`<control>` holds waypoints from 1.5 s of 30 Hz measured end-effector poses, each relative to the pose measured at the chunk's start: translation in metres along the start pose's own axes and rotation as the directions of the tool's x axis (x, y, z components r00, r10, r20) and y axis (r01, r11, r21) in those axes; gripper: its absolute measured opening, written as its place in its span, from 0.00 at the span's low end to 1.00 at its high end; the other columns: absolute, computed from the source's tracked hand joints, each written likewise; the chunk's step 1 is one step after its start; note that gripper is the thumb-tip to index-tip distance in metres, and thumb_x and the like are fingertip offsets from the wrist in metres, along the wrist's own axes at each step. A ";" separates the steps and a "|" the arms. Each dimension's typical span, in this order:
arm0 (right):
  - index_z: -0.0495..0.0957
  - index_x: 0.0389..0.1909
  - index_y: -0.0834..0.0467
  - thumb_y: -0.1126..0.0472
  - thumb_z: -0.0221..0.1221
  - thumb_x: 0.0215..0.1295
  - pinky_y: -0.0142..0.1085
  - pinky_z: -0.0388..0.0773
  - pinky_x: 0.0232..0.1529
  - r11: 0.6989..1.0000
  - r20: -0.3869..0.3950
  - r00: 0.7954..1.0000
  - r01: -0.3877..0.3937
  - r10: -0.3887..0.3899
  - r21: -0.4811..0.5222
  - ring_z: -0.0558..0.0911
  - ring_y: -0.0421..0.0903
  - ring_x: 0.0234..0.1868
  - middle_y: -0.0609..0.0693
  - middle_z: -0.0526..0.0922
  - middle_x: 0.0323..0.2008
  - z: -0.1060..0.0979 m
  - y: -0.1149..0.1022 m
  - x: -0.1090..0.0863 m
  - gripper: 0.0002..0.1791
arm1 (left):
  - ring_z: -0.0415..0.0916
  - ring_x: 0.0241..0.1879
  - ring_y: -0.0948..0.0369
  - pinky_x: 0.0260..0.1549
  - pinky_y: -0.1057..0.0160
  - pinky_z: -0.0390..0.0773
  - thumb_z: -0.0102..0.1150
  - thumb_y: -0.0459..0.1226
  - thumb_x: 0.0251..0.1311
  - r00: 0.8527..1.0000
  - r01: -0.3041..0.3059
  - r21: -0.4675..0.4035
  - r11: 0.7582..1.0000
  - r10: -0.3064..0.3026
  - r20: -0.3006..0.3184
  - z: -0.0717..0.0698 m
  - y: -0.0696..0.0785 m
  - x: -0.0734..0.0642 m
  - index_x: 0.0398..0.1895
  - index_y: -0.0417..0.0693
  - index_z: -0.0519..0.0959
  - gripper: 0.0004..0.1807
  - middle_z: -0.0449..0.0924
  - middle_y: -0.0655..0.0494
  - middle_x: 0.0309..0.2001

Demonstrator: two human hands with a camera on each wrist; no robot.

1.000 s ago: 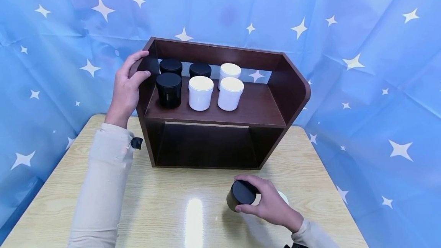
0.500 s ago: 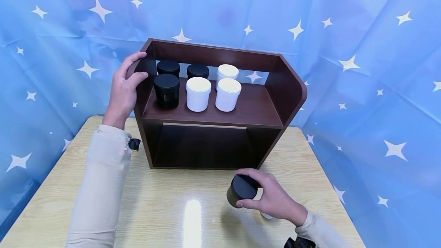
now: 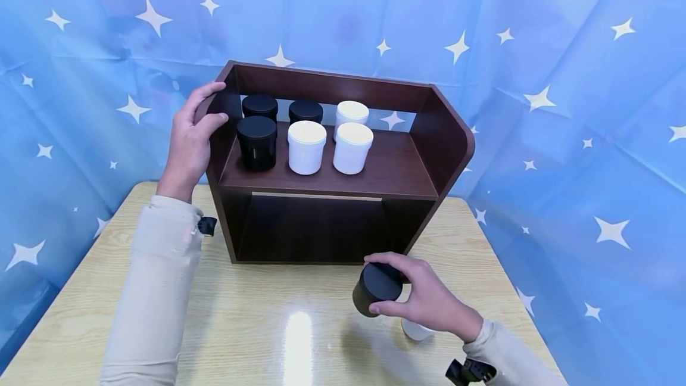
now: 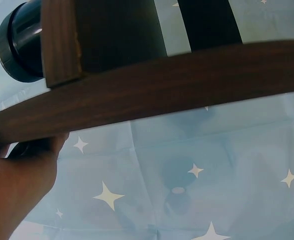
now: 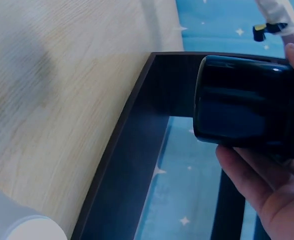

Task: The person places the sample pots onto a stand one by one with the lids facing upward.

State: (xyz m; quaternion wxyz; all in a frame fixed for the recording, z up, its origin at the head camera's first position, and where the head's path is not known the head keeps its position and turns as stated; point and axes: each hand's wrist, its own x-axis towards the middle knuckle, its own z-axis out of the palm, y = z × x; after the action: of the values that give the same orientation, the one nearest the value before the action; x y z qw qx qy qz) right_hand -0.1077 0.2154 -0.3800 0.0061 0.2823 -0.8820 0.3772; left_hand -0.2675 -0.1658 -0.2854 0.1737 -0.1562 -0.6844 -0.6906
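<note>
A dark brown two-tier shelf [image 3: 332,189] stands on the table, its left side panel held by my left hand [image 3: 189,142] with thumb and fingers across the edge. My right hand [image 3: 434,299] grips a black lidded jar [image 3: 375,290] between thumb and fingers, above the table in front of the shelf's lower right corner. In the right wrist view the glossy jar body [image 5: 242,100] shows with fingers below it. On the upper tier, a black jar [image 3: 257,148], a white jar [image 3: 305,151] and another white jar [image 3: 351,151] form the front row.
Behind them sit two black-lidded jars [image 3: 305,112] and a white jar [image 3: 352,112]. A white jar [image 3: 417,330] on the wooden table [image 3: 257,326] is partly hidden below my right hand. Star-patterned blue cloth [image 3: 343,11] hangs around the table.
My right hand has carried the black jar slightly up in the view, toward the shelf. More of the white jar beneath it shows. The left hand keeps its hold.
</note>
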 end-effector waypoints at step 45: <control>0.74 0.64 0.51 0.62 0.70 0.59 0.30 0.82 0.39 0.988 -0.155 0.988 -0.042 0.019 -0.149 0.81 0.38 0.40 0.51 0.82 0.50 -0.086 -0.039 0.036 0.31 | 0.64 0.68 0.54 0.58 0.71 0.71 0.44 0.37 0.71 1.000 -0.009 0.066 0.998 0.009 -0.003 -0.001 -0.002 0.000 0.72 0.54 0.69 0.26 0.58 0.58 0.77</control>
State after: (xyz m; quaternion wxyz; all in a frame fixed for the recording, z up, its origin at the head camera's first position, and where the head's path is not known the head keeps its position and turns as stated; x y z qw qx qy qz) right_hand -0.1355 0.2337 -0.2840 0.0894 0.2376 -0.9094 0.3294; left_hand -0.2685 -0.1670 -0.2869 0.1831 -0.1521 -0.7058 -0.6673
